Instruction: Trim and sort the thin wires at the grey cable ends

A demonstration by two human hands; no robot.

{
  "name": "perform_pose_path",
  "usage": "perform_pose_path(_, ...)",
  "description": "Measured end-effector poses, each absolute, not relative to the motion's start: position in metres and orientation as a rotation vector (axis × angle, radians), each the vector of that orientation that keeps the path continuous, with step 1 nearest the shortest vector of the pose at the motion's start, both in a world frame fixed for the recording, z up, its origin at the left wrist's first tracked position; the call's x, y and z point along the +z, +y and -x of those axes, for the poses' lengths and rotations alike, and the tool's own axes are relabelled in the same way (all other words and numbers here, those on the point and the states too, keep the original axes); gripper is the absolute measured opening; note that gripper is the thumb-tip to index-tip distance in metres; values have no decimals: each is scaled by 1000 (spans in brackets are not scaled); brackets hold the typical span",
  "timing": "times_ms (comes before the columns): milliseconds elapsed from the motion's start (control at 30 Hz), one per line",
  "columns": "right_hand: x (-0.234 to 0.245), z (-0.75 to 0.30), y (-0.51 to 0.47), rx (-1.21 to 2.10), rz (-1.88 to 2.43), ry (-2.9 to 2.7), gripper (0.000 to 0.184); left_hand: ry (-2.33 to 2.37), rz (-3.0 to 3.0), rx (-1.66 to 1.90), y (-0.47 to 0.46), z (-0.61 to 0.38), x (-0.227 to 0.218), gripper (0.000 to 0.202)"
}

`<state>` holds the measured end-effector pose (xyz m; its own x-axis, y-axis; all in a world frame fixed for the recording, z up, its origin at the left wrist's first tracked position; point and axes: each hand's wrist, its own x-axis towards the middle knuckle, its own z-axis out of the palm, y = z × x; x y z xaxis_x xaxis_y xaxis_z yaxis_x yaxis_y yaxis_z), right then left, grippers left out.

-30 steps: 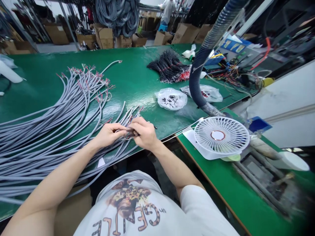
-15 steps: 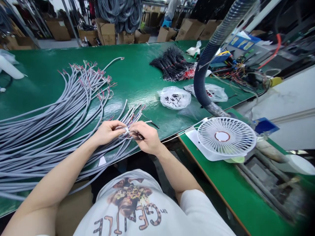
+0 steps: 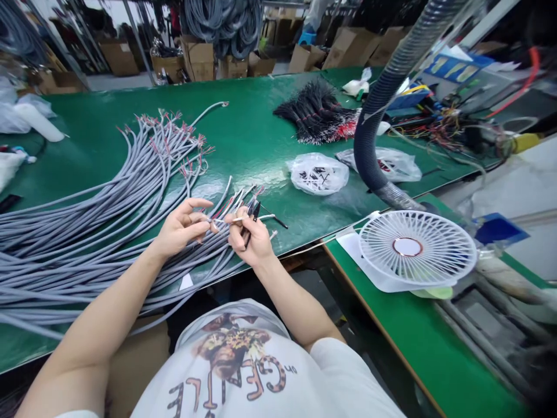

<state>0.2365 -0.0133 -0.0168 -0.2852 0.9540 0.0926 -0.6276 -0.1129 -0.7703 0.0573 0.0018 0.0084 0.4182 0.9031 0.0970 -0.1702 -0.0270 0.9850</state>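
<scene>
My left hand [image 3: 185, 227] is over the near cable bundle, its index finger raised and its thumb and other fingers closed around a thin white wire [image 3: 221, 220]. To its right, my right hand [image 3: 253, 237] grips a slim black two-pronged tool [image 3: 256, 211], prongs pointing away from me. The white wire passes between the two hands, and its right end meets my right fingertips. Grey cables [image 3: 174, 273] run from the left beneath both hands. Stripped ends with red and white wires [image 3: 256, 190] show just beyond my right hand. Fingers partly hide the tool's body.
Another grey cable bundle [image 3: 143, 157] lies farther left. Black wire bundles [image 3: 311, 113] and a plastic bag of small parts [image 3: 317, 174] lie beyond my hands. A ribbed hose [image 3: 369, 133] and white fan [image 3: 418, 249] stand right. The green table's [image 3: 300, 232] front edge runs before me.
My hands have moved slightly apart, and my left index finger has lifted. My right hand has turned, bringing the black tool upright into view. The camera view has shifted slightly left.
</scene>
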Motion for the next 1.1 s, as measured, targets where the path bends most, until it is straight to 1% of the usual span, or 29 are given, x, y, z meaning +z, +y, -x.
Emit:
perform_pose_path(100, -6, -231, -32, 1468, 586, -1150, 27, 780, -1369, 1067, 4, -62, 5, 39)
perform_pose_path(233, 17, -244, -46, 926, 778, -1727, 16, 821, -1582, 970, 1, -70, 1, 32)
perform_pose_path(300, 29, -251, -44, 743, 789, -1887, 12, 835, -1692, 919, -2, -73, -3, 25)
perform_pose_path(333, 34, -253, -41, 717, 792, -1918, 11, 841, -1742, 898, -3, -73, -5, 23)
perform_pose_path(400, 40, -254, -30, 797, 822, -1899, 11, 840, -1820, 864, -5, -75, -9, 20)
perform_pose_path(533, 36, -249, -6, 1174, 849, -1692, 13, 805, -1826, 781, -5, -74, -17, 19)
perform_pose_path(600, 33, -246, 1, 1321, 831, -1579, 17, 766, -1760, 796, -2, -73, -16, 21)
perform_pose_path(733, 33, -243, 7, 1396, 770, -1511, 21, 742, -1633, 902, 3, -74, -9, 25)
perform_pose_path(867, 41, -243, 3, 1290, 796, -1602, 18, 699, -1498, 948, 4, -81, -3, 22)
perform_pose_path(967, 47, -249, -5, 983, 918, -1701, 17, 787, -1457, 997, 5, -83, -4, 22)
perform_pose_path(1033, 47, -256, -12, 752, 990, -1785, 22, 849, -1422, 1043, 7, -82, -6, 23)
perform_pose_path(1100, 43, -262, -16, 591, 1045, -1909, 32, 861, -1402, 1076, 8, -81, -7, 22)
